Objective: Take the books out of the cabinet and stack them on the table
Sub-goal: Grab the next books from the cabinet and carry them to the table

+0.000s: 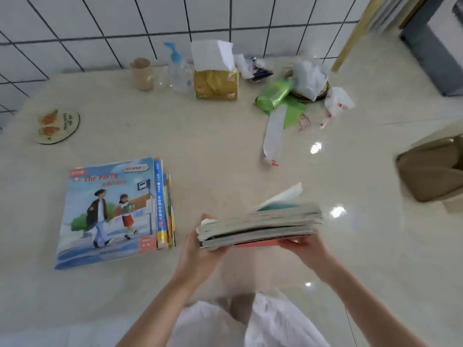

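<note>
Both hands are gripping a bundle of thin books (pixel 260 225) above the tabletop (pixel 213 146), left hand (pixel 200 249) clamped on the near-left corner, right hand (pixel 304 246) pinching it from underneath on the right. Top page is flapping up. A finished stack (pixel 110 211) sits well off to the left, blue cover on top.

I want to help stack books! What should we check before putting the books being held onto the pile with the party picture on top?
1. Left hand and right hand both grip the bundle of thin worn books: ok.
2. Bundle's top cover flapping open: not ok.
3. Stack of colourful picture books lies flat on the shiny beige table: ok.
4. Stack edges even: not ok, right side staggered.
5. Path between bundle and stack free: ok.
</note>
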The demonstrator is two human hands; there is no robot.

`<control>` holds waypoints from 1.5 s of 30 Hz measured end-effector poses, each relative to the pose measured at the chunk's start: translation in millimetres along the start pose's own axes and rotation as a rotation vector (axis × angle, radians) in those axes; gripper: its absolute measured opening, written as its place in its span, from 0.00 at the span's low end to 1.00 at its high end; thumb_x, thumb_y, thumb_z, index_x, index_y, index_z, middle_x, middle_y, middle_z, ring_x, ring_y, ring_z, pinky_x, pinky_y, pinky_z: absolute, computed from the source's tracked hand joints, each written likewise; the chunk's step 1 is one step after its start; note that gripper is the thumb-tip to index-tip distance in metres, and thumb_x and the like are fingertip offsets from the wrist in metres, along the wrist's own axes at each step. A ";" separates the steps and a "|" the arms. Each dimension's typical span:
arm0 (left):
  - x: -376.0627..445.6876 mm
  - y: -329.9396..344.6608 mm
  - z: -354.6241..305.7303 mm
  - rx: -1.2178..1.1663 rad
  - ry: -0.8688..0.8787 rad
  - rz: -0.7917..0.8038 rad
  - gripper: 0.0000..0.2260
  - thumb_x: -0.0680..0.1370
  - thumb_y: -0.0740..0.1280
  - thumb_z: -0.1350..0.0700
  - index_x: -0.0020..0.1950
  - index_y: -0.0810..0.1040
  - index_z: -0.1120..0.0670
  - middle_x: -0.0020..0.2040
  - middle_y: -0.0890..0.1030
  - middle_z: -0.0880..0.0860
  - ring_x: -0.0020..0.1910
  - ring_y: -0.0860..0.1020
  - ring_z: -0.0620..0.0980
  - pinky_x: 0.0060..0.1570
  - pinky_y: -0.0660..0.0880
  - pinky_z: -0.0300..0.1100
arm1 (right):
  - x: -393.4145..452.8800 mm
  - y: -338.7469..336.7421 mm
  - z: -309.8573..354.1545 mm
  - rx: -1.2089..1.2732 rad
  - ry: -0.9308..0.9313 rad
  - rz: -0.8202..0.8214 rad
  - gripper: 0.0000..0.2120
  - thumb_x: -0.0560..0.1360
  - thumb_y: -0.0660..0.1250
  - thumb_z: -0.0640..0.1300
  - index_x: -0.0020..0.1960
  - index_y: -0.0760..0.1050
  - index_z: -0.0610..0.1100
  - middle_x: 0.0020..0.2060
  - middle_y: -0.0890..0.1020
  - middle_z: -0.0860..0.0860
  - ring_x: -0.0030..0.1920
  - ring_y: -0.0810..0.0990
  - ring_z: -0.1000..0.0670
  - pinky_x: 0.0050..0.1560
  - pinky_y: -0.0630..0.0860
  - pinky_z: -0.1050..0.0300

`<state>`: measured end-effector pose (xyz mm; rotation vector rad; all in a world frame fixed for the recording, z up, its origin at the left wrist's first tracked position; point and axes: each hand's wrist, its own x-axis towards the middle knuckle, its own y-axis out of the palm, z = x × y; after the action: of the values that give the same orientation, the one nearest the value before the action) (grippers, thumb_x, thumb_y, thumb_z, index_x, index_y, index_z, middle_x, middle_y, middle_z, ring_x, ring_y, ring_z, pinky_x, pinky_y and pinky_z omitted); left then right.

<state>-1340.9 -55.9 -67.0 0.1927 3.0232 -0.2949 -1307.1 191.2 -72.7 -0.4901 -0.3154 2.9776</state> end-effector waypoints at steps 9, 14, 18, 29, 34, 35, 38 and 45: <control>-18.9 -3.7 14.1 0.039 0.026 -0.080 0.30 0.64 0.77 0.72 0.45 0.76 0.36 0.40 0.79 0.36 0.37 0.77 0.36 0.36 0.72 0.30 | 1.7 10.8 -6.4 -0.075 -0.100 -0.001 0.25 0.60 0.75 0.67 0.51 0.81 0.54 0.46 0.83 0.43 0.49 0.82 0.44 0.53 0.77 0.45; -21.6 -14.2 23.4 0.018 0.009 -0.119 0.19 0.64 0.77 0.57 0.49 0.77 0.38 0.43 0.80 0.40 0.40 0.79 0.41 0.38 0.77 0.40 | 2.8 21.0 -4.0 -0.120 -0.210 -0.008 0.20 0.63 0.77 0.56 0.52 0.74 0.67 0.47 0.80 0.51 0.50 0.77 0.35 0.51 0.74 0.37; -16.8 -11.5 29.6 0.030 -0.060 -0.148 0.19 0.63 0.77 0.51 0.49 0.77 0.40 0.42 0.81 0.42 0.40 0.80 0.43 0.40 0.78 0.46 | 3.1 14.9 -14.8 -0.241 -0.058 0.049 0.21 0.64 0.74 0.49 0.57 0.77 0.52 0.49 0.81 0.52 0.55 0.79 0.57 0.54 0.70 0.73; -7.2 -3.6 57.5 0.123 -0.298 -0.051 0.20 0.64 0.80 0.50 0.52 0.78 0.45 0.48 0.82 0.32 0.48 0.80 0.33 0.52 0.76 0.31 | 32.5 11.4 -29.0 -0.344 -0.027 0.140 0.16 0.62 0.78 0.57 0.48 0.80 0.65 0.45 0.85 0.61 0.49 0.84 0.54 0.50 0.79 0.49; 11.2 -6.3 58.1 0.122 -0.332 -0.061 0.23 0.61 0.78 0.43 0.52 0.76 0.30 0.50 0.82 0.34 0.50 0.82 0.39 0.53 0.80 0.46 | 70.0 10.1 -16.9 -0.291 0.128 0.173 0.20 0.62 0.80 0.32 0.51 0.79 0.44 0.49 0.84 0.44 0.43 0.82 0.61 0.47 0.79 0.60; 16.3 -6.1 54.4 0.126 -0.347 -0.072 0.25 0.61 0.79 0.46 0.53 0.74 0.30 0.49 0.83 0.36 0.50 0.82 0.40 0.52 0.80 0.49 | 77.2 10.8 -12.5 -0.275 0.144 0.195 0.22 0.62 0.79 0.33 0.54 0.79 0.41 0.50 0.84 0.44 0.46 0.83 0.57 0.49 0.79 0.59; 32.1 -4.4 42.9 0.113 -0.402 -0.116 0.24 0.68 0.79 0.58 0.55 0.70 0.40 0.50 0.81 0.41 0.48 0.80 0.36 0.54 0.78 0.45 | 96.5 18.8 1.5 -0.219 0.154 0.231 0.26 0.65 0.78 0.34 0.61 0.75 0.41 0.51 0.84 0.50 0.51 0.83 0.53 0.52 0.80 0.56; 59.5 3.2 36.5 0.183 -0.565 -0.313 0.29 0.74 0.72 0.60 0.71 0.62 0.56 0.60 0.68 0.48 0.58 0.66 0.44 0.59 0.68 0.43 | 126.1 50.0 27.2 -0.119 0.282 0.320 0.28 0.71 0.75 0.42 0.67 0.68 0.51 0.56 0.81 0.56 0.54 0.80 0.57 0.50 0.75 0.63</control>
<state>-1396.1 -53.1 -109.7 -0.3048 2.4518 -0.5457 -1438.4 155.0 -97.0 -1.0540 -0.4226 3.1391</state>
